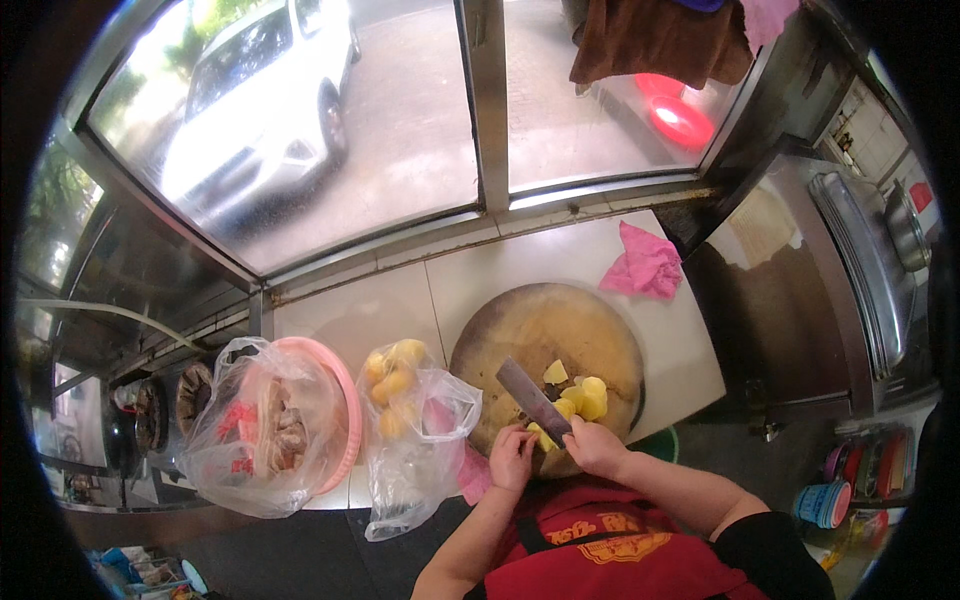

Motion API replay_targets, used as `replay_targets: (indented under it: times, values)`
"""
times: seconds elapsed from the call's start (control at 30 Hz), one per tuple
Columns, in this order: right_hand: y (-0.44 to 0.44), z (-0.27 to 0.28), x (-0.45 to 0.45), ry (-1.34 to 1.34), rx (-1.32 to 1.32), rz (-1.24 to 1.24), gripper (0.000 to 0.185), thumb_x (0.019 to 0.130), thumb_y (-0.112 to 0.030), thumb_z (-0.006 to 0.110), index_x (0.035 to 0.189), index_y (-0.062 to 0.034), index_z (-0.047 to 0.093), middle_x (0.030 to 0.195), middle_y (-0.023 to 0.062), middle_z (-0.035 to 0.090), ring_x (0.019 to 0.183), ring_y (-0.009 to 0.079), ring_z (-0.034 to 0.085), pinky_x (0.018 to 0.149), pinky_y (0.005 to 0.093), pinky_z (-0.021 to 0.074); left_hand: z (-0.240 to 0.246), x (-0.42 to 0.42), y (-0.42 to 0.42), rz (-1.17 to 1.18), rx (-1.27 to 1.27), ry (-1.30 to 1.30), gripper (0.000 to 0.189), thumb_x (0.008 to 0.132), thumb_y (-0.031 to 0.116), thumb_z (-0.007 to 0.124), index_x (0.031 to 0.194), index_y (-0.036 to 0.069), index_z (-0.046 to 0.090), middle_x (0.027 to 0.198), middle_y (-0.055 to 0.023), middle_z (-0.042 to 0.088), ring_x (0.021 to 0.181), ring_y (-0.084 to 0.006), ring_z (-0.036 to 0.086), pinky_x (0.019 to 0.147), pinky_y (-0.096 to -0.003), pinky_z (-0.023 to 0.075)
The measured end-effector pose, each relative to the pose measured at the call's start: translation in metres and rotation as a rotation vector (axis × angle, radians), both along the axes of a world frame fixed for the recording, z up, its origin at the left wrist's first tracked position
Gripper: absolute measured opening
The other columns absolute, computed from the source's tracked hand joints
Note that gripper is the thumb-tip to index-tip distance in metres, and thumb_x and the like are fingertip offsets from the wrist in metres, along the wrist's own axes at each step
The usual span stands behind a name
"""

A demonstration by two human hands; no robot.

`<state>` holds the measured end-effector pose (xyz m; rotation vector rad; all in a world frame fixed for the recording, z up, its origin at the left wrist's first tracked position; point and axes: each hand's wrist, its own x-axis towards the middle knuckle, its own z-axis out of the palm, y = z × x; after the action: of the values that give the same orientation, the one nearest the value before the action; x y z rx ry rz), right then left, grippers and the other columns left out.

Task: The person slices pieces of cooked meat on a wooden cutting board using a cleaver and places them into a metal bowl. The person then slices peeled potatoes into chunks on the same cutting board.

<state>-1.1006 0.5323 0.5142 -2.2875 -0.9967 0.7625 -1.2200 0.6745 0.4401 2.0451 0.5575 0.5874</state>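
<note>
A round wooden chopping board lies on the pale tiled counter before me. My right hand grips a cleaver, its broad blade slanting up and left over the board. Close to the blade's near end, my left hand has its fingertips at a small yellow piece. Right of the blade sit several peeled yellow pieces, perhaps potato, and one cut chunk lies beyond them. Whether the edge touches the left piece cannot be told.
Left of the board are a clear bag of yellow-skinned produce and a pink basket with a plastic bag in it. A pink cloth lies at the back right. Windows rise behind the counter; metal trays stand far right.
</note>
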Motion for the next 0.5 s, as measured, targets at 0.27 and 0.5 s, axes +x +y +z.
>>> replay_targets:
  times: [0.27, 0.5]
  values:
    - [-0.016, 0.011, -0.010, 0.041, -0.123, 0.122, 0.025, 0.093, -0.023, 0.048, 0.098, 0.0020, 0.046, 0.075, 0.0262, 0.062, 0.074, 0.0447, 0.061, 0.067, 0.0526, 0.0477, 0.052, -0.028, 0.014, 0.004, 0.078, -0.108, 0.012, 0.078, 0.007, 0.073, 0.084, 0.004, 0.064, 0.096, -0.0133, 0.064, 0.087, -0.0301, 0.063, 0.076, -0.0364, 0.0511]
    - [-0.038, -0.010, 0.029, 0.017, -0.265, 0.355, 0.025, 0.094, -0.031, 0.051, 0.095, -0.0054, 0.050, 0.080, 0.0247, 0.063, 0.078, 0.0449, 0.062, 0.071, 0.0542, 0.0475, 0.102, -0.050, 0.091, 0.160, 0.058, 0.246, 0.015, 0.081, 0.006, 0.068, 0.096, 0.004, 0.065, 0.096, -0.0159, 0.066, 0.092, -0.0321, 0.063, 0.075, -0.0426, 0.0505]
